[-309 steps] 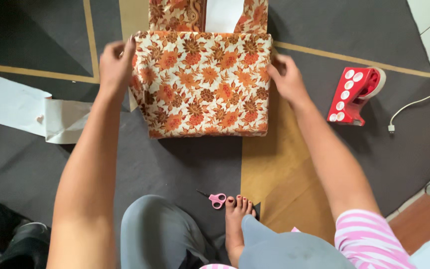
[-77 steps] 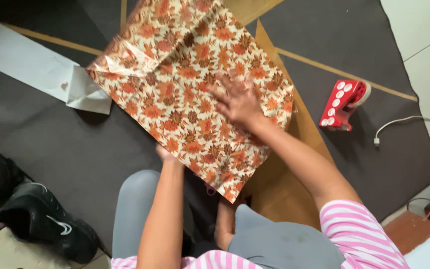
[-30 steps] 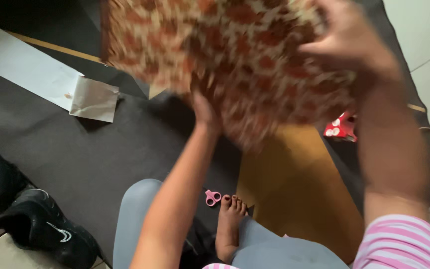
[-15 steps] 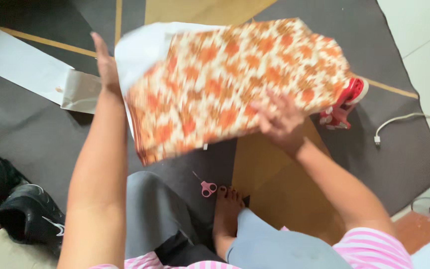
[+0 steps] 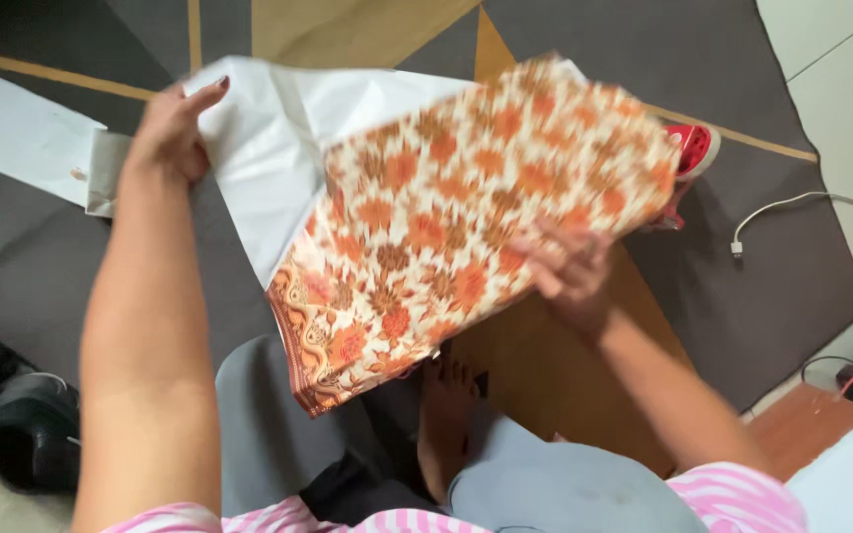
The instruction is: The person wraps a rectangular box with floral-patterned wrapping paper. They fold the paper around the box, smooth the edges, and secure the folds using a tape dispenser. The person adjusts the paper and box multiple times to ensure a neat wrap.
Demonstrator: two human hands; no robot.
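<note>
A box wrapped in orange floral paper [image 5: 466, 212] is held tilted above the floor mat. My right hand [image 5: 570, 271] grips its near right edge from underneath. A loose flap of the wrapping paper, white side up [image 5: 269, 148], spreads out to the left of the box. My left hand [image 5: 172, 128] pinches the far left corner of that flap. Another patterned flap hangs down toward my knee.
A red tape dispenser [image 5: 695, 148] peeks out behind the box at the right. A white cable end [image 5: 737, 247] lies on the dark mat. A white paper strip [image 5: 22, 138] lies at the left. Black shoes [image 5: 12, 434] sit at lower left.
The box has swung further to the right and lower. My left hand has pulled the white flap out wider to the left. The pink scissors are now hidden under the paper.
</note>
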